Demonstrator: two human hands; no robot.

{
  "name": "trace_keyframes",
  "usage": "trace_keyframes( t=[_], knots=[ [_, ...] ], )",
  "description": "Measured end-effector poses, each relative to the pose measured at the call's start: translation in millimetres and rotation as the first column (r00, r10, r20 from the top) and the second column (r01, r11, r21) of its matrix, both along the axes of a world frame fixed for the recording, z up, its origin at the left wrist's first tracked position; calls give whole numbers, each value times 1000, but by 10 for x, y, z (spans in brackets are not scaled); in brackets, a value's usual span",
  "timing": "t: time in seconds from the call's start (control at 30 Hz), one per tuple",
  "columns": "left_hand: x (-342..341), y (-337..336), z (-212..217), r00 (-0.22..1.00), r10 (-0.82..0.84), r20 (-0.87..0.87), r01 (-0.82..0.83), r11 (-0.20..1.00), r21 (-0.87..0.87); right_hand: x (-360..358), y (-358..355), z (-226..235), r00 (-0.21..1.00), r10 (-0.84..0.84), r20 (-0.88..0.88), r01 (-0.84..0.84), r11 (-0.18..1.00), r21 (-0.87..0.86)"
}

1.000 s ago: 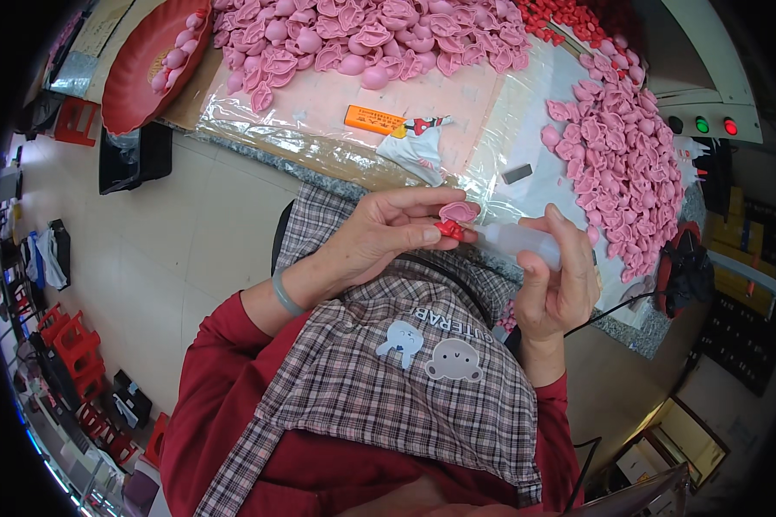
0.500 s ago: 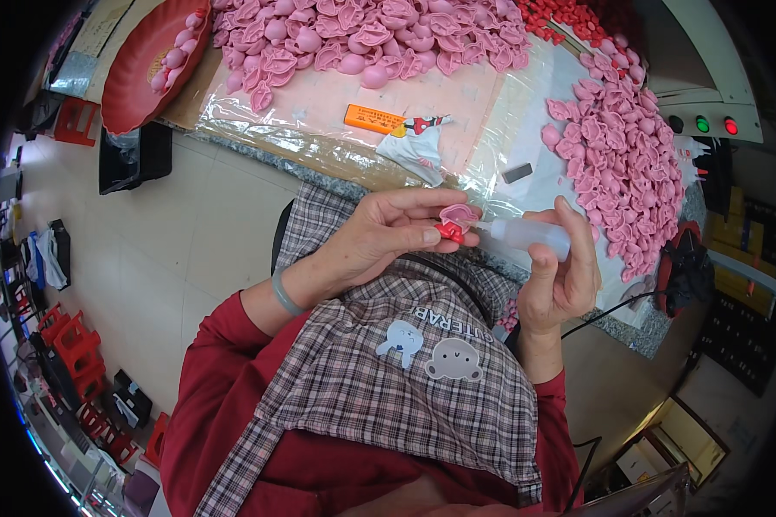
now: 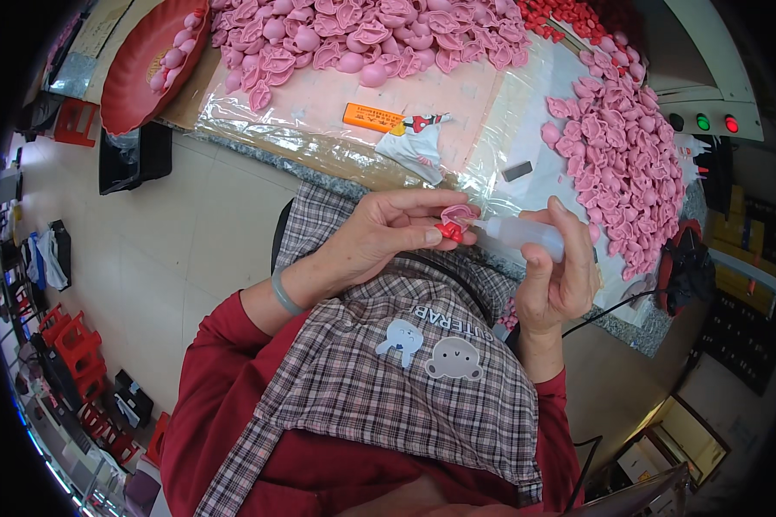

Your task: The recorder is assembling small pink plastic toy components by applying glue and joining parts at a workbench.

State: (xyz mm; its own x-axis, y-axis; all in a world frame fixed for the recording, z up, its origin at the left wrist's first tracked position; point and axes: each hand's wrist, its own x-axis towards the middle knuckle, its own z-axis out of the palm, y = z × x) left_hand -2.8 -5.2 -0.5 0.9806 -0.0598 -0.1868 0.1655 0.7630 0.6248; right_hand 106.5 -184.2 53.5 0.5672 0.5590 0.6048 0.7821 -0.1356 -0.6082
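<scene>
Plastic sheeting covered the worktop (image 3: 336,103), on which pink shells (image 3: 371,34) were heaped along the far edge and a second pile (image 3: 621,146) lay at the right. An orange box (image 3: 373,116) and a crumpled wrapper (image 3: 418,142) were placed between the piles, and a red tray (image 3: 138,60) with a few pink pieces was set at the left end. Above the lap, in front of the worktop edge, a pink shell with a red part (image 3: 453,222) was pinched between the thumb and fingers of the left hand (image 3: 388,237). A clear squeeze bottle (image 3: 522,234) was gripped by the closed fingers of the right hand (image 3: 560,276), its nozzle brought against the red part. A checked apron (image 3: 405,370) was worn over red sleeves.
</scene>
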Motion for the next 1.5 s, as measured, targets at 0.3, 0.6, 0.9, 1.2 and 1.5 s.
trace_keyframes(
  t=[0.3,0.6,0.9,1.2,1.5],
  knots=[
    [-10,9,-1,999,-9,38,8,1000,29,-6,-15,-47,998,-11,-59,14,998,56],
    [-8,9,-1,999,-13,35,13,1000,22,16,-21,-85,996,-28,-80,36,994,99],
    [-5,9,-4,999,-22,40,21,999,33,23,-30,-82,996,-2,-85,8,998,70],
    [0,17,-17,998,-27,51,25,999,34,31,-46,-100,999,-25,-46,28,997,68],
    [-5,19,-30,998,-31,46,30,999,23,29,-47,-99,999,-49,4,48,996,80]
  ],
)
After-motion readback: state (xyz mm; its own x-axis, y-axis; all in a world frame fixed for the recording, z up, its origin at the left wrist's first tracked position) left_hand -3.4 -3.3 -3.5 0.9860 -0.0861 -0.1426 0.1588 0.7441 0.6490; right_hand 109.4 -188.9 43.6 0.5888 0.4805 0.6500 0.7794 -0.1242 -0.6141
